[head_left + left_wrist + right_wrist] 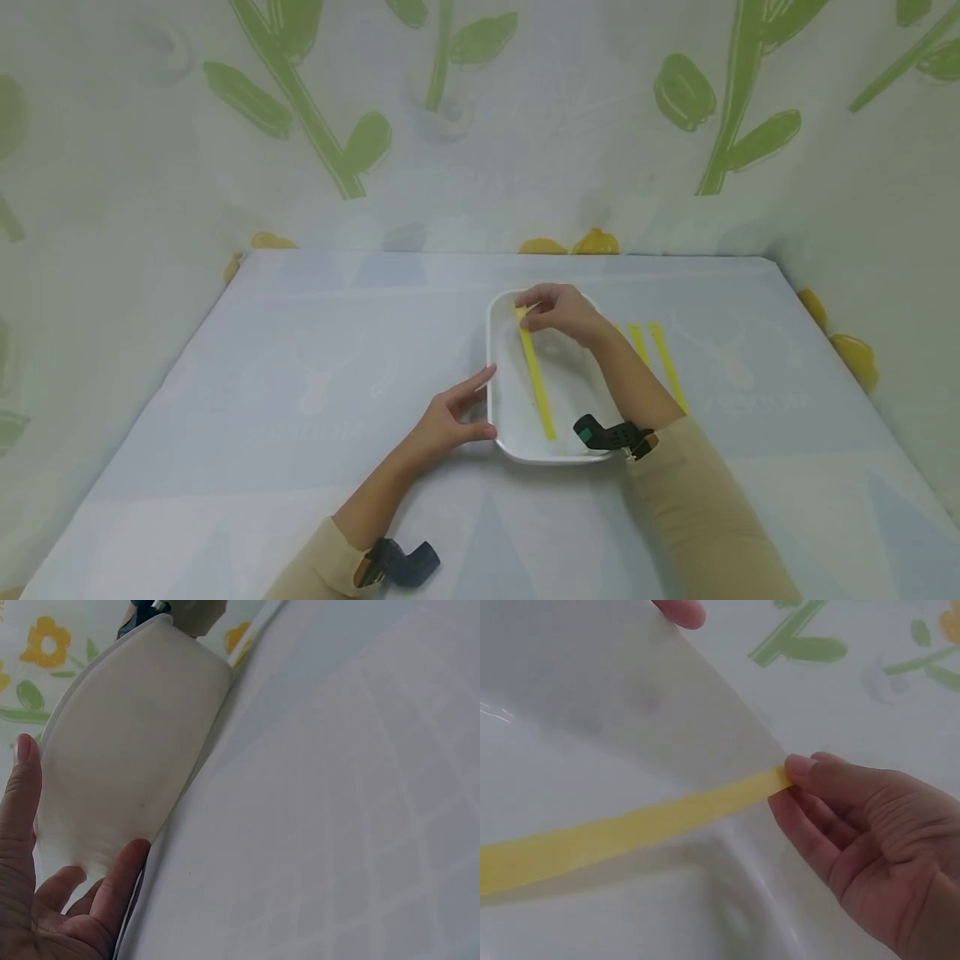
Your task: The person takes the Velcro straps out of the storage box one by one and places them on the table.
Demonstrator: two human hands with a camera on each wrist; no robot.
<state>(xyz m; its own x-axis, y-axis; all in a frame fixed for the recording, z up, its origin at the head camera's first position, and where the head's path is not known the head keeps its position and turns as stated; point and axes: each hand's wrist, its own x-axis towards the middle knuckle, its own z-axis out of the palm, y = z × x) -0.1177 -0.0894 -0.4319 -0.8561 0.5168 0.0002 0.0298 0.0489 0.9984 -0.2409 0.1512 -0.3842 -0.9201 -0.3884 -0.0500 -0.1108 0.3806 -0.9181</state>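
Note:
A white tray (517, 400) with rounded corners lies on the table. Over its far left part, my right hand (558, 312) pinches one end of a flat yellow strip (536, 379) between thumb and fingers. The strip slants along the tray towards its near side; in the right wrist view the strip (630, 832) casts a shadow on the tray below. My left hand (446, 421) is at the tray's left side, thumb and fingers spread and touching it. In the left wrist view, fingertips of the left hand (67, 900) rest against the tray's outer wall (135, 742).
Several more yellow strips (667, 367) lie side by side on the table (300, 400) right of the tray, partly hidden by my right forearm. A wall covering (540, 142) with green leaf patterns stands behind the table's far edge.

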